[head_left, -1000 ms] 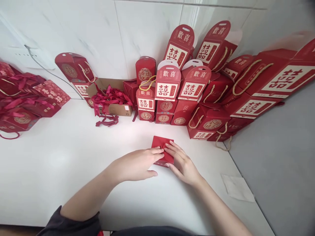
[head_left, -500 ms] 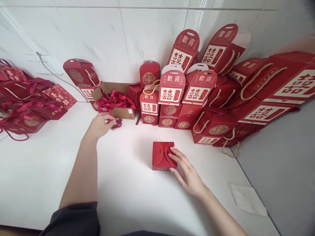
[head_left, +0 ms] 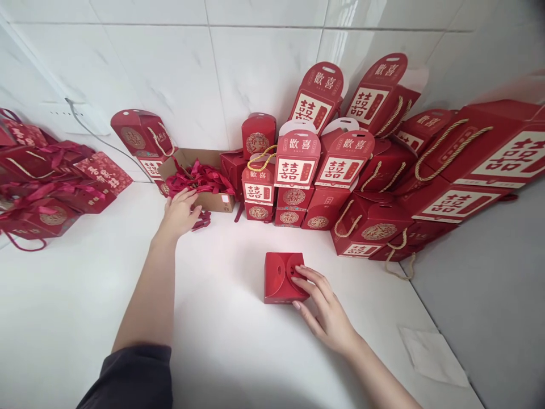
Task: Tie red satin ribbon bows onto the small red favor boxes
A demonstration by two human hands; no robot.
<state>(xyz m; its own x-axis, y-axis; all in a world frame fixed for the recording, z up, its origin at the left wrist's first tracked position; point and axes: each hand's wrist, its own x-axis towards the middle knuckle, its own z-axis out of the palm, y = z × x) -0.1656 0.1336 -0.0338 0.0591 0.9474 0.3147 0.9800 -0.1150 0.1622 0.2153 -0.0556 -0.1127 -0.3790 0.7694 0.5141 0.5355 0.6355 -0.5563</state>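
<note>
A small red gift box (head_left: 275, 279) with two rounded, interlocking top flaps sits on the white table. My right hand (head_left: 326, 307) holds its right side, fingertips on the top flap and thumb at the lower front edge. Farther left, my left hand (head_left: 181, 213) reaches over the near edge of a cardboard box (head_left: 217, 202) full of dark red ribbons (head_left: 200, 177). Its fingers are stretched out against the ribbons, thumb apart. A loose piece of ribbon (head_left: 201, 221) lies on the table just beside that thumb.
Red gift boxes with rope handles (head_left: 378, 227) are stacked along the tiled wall to the right. More red bags with ribbons (head_left: 55, 187) crowd the far left. A white tissue (head_left: 432, 352) lies at the right edge. A cable (head_left: 102, 136) runs down the wall.
My left hand has moved up and right from the loose ribbon to the ribbons in the cardboard box, and its fingers have opened out. My right hand stays at the small gift box.
</note>
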